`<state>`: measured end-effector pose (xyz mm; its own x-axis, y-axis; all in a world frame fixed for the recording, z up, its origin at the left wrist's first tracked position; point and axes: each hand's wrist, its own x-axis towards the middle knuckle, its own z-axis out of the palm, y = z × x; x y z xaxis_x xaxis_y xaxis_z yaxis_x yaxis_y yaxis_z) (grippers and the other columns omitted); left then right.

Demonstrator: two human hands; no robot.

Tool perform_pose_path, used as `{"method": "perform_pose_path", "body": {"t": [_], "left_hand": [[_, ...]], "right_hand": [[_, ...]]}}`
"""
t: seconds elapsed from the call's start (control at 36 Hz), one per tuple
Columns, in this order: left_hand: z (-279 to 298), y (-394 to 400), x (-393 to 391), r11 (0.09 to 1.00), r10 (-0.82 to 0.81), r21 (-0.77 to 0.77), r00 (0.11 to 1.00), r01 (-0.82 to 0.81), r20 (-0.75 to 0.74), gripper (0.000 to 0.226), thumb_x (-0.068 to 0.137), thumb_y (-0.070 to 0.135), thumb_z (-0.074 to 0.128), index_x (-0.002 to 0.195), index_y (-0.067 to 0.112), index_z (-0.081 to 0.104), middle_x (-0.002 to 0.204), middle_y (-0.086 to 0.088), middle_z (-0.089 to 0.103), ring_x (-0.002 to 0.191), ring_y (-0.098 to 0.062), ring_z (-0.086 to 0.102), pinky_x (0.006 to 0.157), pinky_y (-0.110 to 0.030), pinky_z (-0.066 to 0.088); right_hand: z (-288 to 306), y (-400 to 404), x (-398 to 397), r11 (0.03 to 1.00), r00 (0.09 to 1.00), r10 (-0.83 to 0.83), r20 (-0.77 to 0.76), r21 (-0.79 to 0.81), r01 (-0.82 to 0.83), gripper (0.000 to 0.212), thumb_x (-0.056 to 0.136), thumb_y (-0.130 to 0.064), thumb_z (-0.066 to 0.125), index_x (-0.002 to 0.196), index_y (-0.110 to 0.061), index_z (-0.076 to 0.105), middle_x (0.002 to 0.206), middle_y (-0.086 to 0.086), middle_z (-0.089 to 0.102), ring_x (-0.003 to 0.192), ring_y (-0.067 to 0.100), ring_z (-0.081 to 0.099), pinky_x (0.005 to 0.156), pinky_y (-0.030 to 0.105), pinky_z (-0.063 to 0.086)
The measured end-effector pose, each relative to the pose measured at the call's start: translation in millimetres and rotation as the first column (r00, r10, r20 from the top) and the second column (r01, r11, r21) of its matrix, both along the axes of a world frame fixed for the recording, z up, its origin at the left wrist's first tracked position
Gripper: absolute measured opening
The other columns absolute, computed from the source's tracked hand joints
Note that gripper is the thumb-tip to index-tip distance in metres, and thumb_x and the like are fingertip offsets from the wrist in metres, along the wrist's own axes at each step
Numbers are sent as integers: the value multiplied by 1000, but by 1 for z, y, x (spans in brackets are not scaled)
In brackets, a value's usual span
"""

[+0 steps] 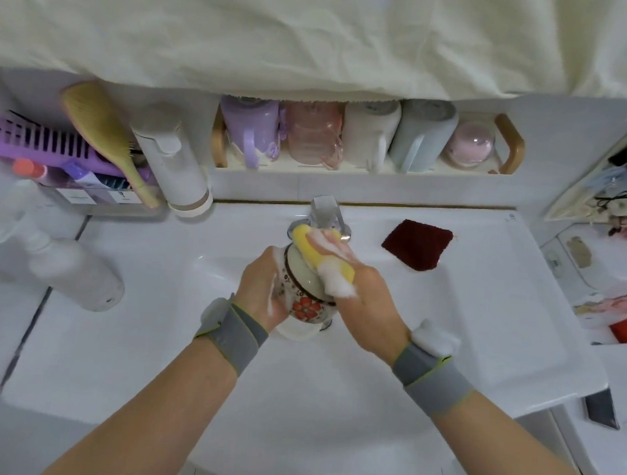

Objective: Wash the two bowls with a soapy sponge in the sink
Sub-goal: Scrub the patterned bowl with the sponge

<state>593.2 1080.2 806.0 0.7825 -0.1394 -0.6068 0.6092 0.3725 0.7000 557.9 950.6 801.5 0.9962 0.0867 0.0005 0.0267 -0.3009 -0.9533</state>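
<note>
Far left on the counter: white bottle (76, 269) lying on its side, purple basket (33, 141) behind it w/ a wooden hairbrush (104, 126) leaning across, then a tall white dispenser (176, 161). Back shelf holds a tray (511, 147) w/ 4 upturned cups: purple (249, 125), pink (313, 133), white (369, 133), grey-blue (421, 133).

Centre, over the white sink (186, 339), just in front of the faucet (323, 210): left hand (260, 289) grips a floral bowl (302, 296), fingers curled round its left side, bowl tilted w/ the base toward the faucet. A 2nd white bowl (298, 329) sits right below, touching it. Right hand (367, 296) clamps a yellow sponge (322, 254), foam all over fingers, sponge pressed on the floral bowl's underside. Grey wristbands on both wrists; blob of foam on the right 1.

Right of the faucet, on the sink ledge: dark red cloth (417, 250), apart from the hands.
</note>
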Motion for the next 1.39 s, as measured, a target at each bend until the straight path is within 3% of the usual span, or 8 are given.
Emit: {"method": "perform_pose_path", "body": {"t": [0.28, 0.47, 0.69, 0.86, 1.06, 1.19, 1.31, 1.39], "left_hand": [[-8, 9, -9, 979, -126, 169, 991, 116, 49, 29, 93, 31, 51, 94, 6, 66, 92, -15, 71, 81, -24, 65, 84, -38, 53], [-5, 36, 11, 999, -28, 22, 999, 27, 26, 15, 85, 9, 56, 99, 8, 62, 86, -8, 52, 81, -21, 53, 67, -25, 47], [-37, 29, 17, 953, -41, 301, 998, 28, 38, 26, 93, 27, 43, 72, 15, 49, 79, -13, 53, 84, -27, 48, 65, -34, 41], [-52, 28, 2, 987, -117, 96, 987, 128, -109, 12, 85, 15, 59, 75, 12, 63, 71, -6, 63, 71, -24, 56, 74, -33, 47], [-108, 11, -12, 997, -68, 23, 964, 76, -258, 15, 90, 17, 52, 85, 8, 63, 80, -10, 65, 76, -27, 59, 72, -37, 49], [-152, -5, -12, 993, -94, 30, 911, 115, -402, 30, 92, 21, 53, 117, 6, 60, 119, -19, 61, 98, -31, 60, 83, -41, 52], [-166, -15, 1, 943, -331, -148, 801, 298, -499, 74, 59, 51, 78, 123, 22, 56, 133, -14, 55, 120, -36, 54, 93, -56, 50], [-155, -25, 17, 860, -496, -100, 772, 501, -397, 34, 83, 38, 60, 112, 21, 64, 116, -10, 66, 111, -30, 61, 87, -46, 55]], "right_hand": [[16, 35, 17, 864, 998, 17, 57, -503, 14, 28, 98, -33, 39, 101, -34, 67, 113, -3, 65, 114, 19, 52, 93, 28, 39], [-11, 22, 5, 965, 938, -263, -225, -77, 252, 30, 82, -33, 35, 76, -16, 59, 60, -9, 45, 52, 8, 43, 42, 19, 36], [-24, 66, -11, 971, 972, -231, -47, -82, 227, 59, 90, -47, 37, 146, -28, 34, 152, -13, 31, 140, 1, 23, 113, 18, 17], [-62, 19, 7, 949, 876, -160, -455, 174, 264, 28, 96, -40, 44, 96, -22, 66, 86, -5, 63, 75, 14, 57, 57, 23, 41], [-121, -19, -11, 711, 684, 189, -705, 578, 400, 26, 81, -37, 65, 101, -21, 71, 98, 3, 69, 81, 14, 67, 71, 33, 54], [-137, -50, -4, 826, 706, 179, -685, 495, 270, 47, 72, -24, 79, 108, 4, 65, 114, 32, 62, 98, 34, 63, 85, 43, 48], [-123, -67, 13, 965, 787, 203, -582, 254, -61, 32, 69, -13, 84, 93, -17, 63, 91, 5, 72, 79, 7, 70, 64, 21, 56], [-132, -72, 23, 900, 896, 345, -281, -173, -401, 35, 69, -11, 77, 97, -24, 60, 94, -4, 71, 86, 10, 68, 77, 30, 56]]}}
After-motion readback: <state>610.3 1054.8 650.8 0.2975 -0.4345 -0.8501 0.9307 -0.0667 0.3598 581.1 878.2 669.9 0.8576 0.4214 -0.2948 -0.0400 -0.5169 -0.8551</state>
